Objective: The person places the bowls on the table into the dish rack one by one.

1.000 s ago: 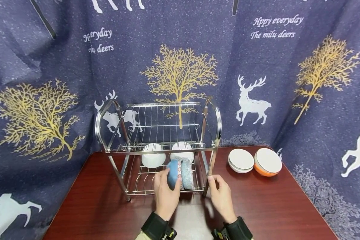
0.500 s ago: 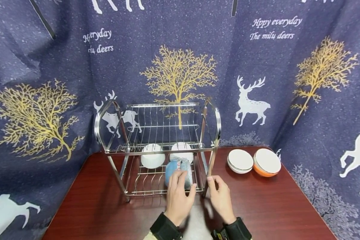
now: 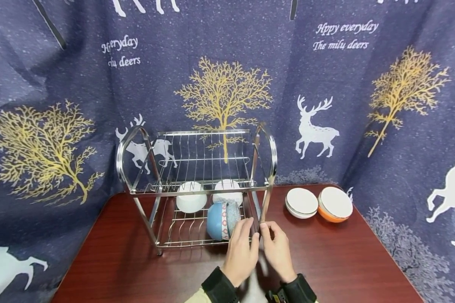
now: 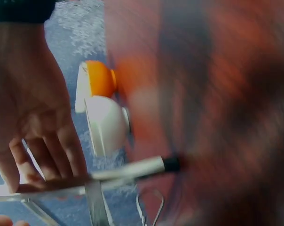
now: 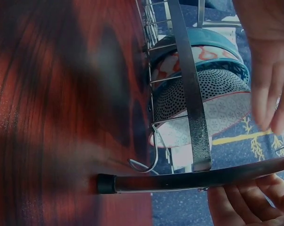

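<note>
Left hand (image 3: 242, 252) loosely outstretched by the rack (image 3: 197, 193); right hand (image 3: 277, 248) gripping its front-right post (image 3: 265, 206).
Blue bowl (image 3: 214, 221) and speckled bowl (image 3: 233, 214) sit tipped sideways at the rack's lower front edge, a gap between them and the post.

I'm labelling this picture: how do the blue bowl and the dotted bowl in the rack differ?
The blue bowl carries a pale band with red figures; the dotted bowl is speckled over its outside. The dotted bowl is nearer the left hand, the blue bowl farther off. Both stand on edge low in the rack.
</note>
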`<state>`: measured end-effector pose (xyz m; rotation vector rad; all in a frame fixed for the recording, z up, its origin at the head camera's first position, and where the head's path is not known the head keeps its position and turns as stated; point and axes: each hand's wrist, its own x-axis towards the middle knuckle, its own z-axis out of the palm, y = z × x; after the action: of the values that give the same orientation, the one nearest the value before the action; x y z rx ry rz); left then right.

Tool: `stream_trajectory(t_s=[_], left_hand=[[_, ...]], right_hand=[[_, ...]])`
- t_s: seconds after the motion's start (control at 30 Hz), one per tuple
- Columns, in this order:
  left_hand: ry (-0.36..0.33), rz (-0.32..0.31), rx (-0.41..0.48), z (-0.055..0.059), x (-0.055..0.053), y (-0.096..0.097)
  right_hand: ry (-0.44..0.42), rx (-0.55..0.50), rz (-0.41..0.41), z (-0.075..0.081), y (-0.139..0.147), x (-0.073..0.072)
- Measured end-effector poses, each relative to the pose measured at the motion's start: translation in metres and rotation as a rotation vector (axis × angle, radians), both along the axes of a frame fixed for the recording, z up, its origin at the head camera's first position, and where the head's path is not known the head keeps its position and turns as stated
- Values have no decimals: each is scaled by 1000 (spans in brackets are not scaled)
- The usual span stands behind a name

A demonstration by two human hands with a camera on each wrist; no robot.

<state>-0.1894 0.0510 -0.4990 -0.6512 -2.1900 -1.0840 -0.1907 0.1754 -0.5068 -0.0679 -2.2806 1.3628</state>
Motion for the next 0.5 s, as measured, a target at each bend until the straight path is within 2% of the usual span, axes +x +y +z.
stream_trajectory(t_s=[0.1,0.3,0.5], left_hand=[[-65,-5,59,0,1,6],[-272,-14,180,2,0,16],[-381,-104,353,3,-6,22]], right_hand=[[-18,-22,7,1,1,2],[-3,-74,39,-2,3,3],[0,-51,76,-1,5,5]])
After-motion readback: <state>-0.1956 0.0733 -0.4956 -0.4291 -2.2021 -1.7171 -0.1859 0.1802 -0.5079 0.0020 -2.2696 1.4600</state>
